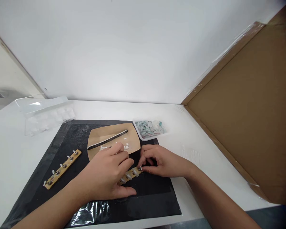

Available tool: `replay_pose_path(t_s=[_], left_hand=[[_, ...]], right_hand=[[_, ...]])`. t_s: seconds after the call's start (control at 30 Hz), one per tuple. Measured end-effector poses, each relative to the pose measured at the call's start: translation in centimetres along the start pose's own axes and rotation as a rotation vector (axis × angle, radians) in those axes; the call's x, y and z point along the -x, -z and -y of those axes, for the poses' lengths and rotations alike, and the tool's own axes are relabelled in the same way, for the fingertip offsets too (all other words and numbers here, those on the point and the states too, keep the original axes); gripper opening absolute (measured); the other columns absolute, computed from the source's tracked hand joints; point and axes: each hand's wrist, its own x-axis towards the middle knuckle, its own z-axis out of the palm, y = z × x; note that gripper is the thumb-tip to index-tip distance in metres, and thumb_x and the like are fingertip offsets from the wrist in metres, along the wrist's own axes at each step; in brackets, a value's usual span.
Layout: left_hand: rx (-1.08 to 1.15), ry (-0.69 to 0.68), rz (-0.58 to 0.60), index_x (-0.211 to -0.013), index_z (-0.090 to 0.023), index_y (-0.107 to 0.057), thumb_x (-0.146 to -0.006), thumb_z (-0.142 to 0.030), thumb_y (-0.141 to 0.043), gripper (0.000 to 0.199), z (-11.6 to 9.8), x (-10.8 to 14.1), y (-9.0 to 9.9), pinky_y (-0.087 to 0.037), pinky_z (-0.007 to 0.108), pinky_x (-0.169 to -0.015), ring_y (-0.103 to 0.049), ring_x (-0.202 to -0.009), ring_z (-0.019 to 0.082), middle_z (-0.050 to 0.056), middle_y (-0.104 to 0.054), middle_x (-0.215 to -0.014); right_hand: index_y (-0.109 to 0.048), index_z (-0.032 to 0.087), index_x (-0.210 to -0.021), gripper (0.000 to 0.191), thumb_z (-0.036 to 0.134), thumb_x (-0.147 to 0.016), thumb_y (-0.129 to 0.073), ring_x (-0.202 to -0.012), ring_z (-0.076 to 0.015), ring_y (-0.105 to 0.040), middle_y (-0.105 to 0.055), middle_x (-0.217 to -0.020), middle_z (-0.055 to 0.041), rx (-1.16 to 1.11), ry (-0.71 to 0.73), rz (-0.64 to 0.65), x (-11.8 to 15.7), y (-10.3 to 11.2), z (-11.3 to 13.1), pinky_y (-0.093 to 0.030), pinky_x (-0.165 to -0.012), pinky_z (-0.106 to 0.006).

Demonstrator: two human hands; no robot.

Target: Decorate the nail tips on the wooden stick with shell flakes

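My left hand [109,173] lies over the left part of a wooden strip [130,176] on the black mat, its thumb stretched along the near side and its fingers curled on the far side. The strip carries small metal fittings with clear pieces on them. My right hand [157,160] pinches at the strip's right end, beside a small white piece [140,168]; the fingertips partly hide what they hold. A second wooden strip [63,168] with several metal fittings and white tabs rests at the left of the mat.
Behind my hands is a brown paper tray [109,130] with a black stick [107,140] and small white pieces. A white tub [149,129] of small wrapped pieces stands behind right. A clear box [47,119] is back left; cardboard [243,111] stands at right.
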Motion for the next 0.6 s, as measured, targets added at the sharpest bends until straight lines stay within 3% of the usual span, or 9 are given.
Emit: replay_pose_path(t_s=[0.17, 0.4, 0.6], left_hand=[[0.023, -0.023, -0.092, -0.104, -0.015, -0.072, -0.087, -0.063, -0.076, 0.051, 0.1, -0.3, 0.6, -0.057, 0.048, -0.08, -0.063, -0.084, 0.03, 0.011, -0.071, -0.086], [0.001, 0.007, -0.267, -0.098, -0.018, -0.068, -0.092, -0.044, -0.076, 0.027, 0.8, -0.2, 1.5, -0.055, 0.044, -0.078, -0.059, -0.079, 0.025, 0.008, -0.07, -0.082], [-0.03, -0.011, -0.376, -0.09, -0.02, -0.065, -0.096, -0.017, -0.067, 0.007, 1.5, -0.3, 1.3, -0.053, 0.041, -0.081, -0.055, -0.069, 0.019, 0.003, -0.068, -0.073]], right_hand=[[-0.081, 0.025, -0.107, 0.027, 0.009, -0.089, -0.07, -0.075, -0.0122, -0.061, -0.065, -0.098, -0.0017, -0.026, 0.022, -0.019, 0.2, 0.3, 0.3, -0.053, -0.067, -0.025], [-0.079, 0.024, -0.108, 0.013, 0.029, -0.096, -0.074, -0.085, -0.0151, -0.068, -0.072, -0.102, -0.0033, -0.208, -0.013, -0.073, 0.4, 1.4, -0.7, -0.057, -0.073, -0.027], [-0.076, 0.019, -0.106, 0.033, 0.05, -0.096, -0.076, -0.066, -0.0137, -0.072, -0.077, -0.081, -0.0024, -0.427, -0.147, -0.218, 0.5, 2.0, -1.6, -0.059, -0.058, -0.024]])
